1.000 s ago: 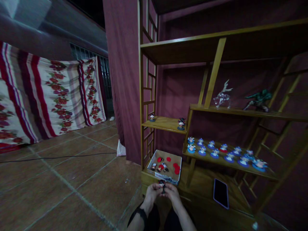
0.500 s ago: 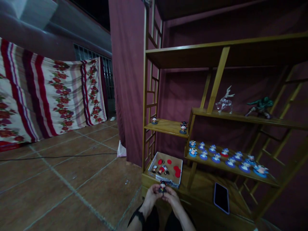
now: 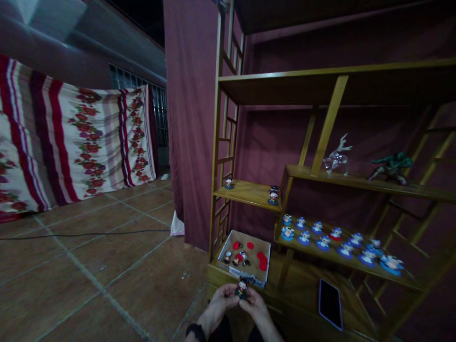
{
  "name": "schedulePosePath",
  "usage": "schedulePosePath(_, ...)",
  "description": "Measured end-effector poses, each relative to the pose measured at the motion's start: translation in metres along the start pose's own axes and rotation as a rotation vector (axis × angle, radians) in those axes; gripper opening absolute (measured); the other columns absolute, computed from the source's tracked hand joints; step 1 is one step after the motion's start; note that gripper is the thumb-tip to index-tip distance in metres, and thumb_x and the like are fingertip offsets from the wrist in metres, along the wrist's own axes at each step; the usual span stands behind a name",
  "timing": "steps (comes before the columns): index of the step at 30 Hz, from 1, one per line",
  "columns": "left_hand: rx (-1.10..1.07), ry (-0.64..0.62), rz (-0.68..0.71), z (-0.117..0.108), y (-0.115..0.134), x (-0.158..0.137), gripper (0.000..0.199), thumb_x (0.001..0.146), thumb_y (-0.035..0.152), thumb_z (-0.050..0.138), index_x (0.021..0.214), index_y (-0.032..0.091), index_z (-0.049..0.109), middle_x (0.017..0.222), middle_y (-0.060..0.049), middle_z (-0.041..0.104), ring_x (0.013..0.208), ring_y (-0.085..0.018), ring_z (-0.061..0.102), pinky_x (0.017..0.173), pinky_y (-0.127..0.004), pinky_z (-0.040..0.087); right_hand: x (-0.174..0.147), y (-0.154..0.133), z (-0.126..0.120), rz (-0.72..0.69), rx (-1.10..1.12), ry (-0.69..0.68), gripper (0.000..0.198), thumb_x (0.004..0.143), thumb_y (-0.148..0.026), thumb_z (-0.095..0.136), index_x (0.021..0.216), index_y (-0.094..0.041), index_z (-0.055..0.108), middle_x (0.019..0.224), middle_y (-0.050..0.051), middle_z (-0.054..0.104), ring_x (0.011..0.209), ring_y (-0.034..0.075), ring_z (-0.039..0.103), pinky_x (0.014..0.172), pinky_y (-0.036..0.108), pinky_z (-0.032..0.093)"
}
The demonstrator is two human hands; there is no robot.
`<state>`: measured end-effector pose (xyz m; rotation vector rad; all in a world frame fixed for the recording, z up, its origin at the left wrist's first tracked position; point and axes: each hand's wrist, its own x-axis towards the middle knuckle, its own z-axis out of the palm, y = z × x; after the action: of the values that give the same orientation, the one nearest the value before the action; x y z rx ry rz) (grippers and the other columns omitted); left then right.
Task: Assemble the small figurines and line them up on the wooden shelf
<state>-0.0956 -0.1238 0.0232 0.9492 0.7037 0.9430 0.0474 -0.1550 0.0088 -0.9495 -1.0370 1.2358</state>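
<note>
On the upper right board of brown wood [image 3: 359, 180] we see a clear, glass-like deer figure [image 3: 337, 162], and to the right of it a dark green crouching figure [image 3: 394, 166]. Below them, small white-and-blue figurines [image 3: 304, 237] stand in two rows. Lower down, we find a black-screened phone with a violet rim [image 3: 330, 304], lying flat. To the left hangs a plum-coloured curtain [image 3: 192, 142]. Further left, a white cloth with dark red stripes and red roses [image 3: 87, 145] hangs near a dark barred window [image 3: 162, 116]. On the brown tiled floor [image 3: 142, 294] we notice a thin black cable [image 3: 85, 234].
</note>
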Motion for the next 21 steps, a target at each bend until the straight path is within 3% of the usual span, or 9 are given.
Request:
schedulePosePath(6, -0.056, -0.051, -0.077, 0.000, -0.001, 0.002, 0.041, 0.051, 0.027, 0.078, 0.088, 0.015, 0.067, 0.090, -0.011, 0.067, 0.082, -0.022, 0.062, 0.078, -0.033, 0.043, -0.004, -0.001, -0.002, 0.011, 0.038, -0.018, 0.053, 0.046, -0.044, 0.078, 0.091, -0.021, 0.062, 0.091, 0.008, 0.069, 0.088, 0.030, 0.063, 0.082, 0.047, 0.045)
schedulePosePath(11, -0.061, -0.070, -0.067, -0.002, 0.002, 0.000, 0.040, 0.054, 0.026, 0.077, 0.091, 0.016, 0.066, 0.089, -0.010, 0.067, 0.080, -0.020, 0.062, 0.078, -0.032, 0.043, 0.000, -0.001, -0.001, 0.013, 0.048, -0.085, 0.052, 0.049, -0.042, 0.077, 0.093, -0.019, 0.061, 0.093, 0.009, 0.068, 0.094, 0.030, 0.061, 0.086, 0.046, 0.043)
schedulePosePath(17, -0.072, -0.084, -0.063, -0.002, 0.010, -0.005, 0.038, 0.056, 0.024, 0.076, 0.092, 0.015, 0.066, 0.092, -0.011, 0.066, 0.084, -0.021, 0.062, 0.079, -0.032, 0.043, 0.003, -0.005, 0.008, 0.009, 0.025, -0.066, 0.049, 0.050, -0.040, 0.077, 0.092, -0.020, 0.060, 0.092, 0.008, 0.068, 0.093, 0.029, 0.061, 0.087, 0.046, 0.042)
schedulePosePath(21, -0.165, -0.009, -0.061, -0.002, 0.016, -0.007, 0.036, 0.061, 0.030, 0.073, 0.094, 0.017, 0.065, 0.093, -0.010, 0.066, 0.087, -0.020, 0.062, 0.082, -0.033, 0.043, 0.005, -0.021, 0.011, 0.015, -0.075, -0.026, 0.043, 0.051, -0.037, 0.075, 0.088, -0.021, 0.061, 0.090, 0.007, 0.068, 0.089, 0.029, 0.061, 0.085, 0.045, 0.043)
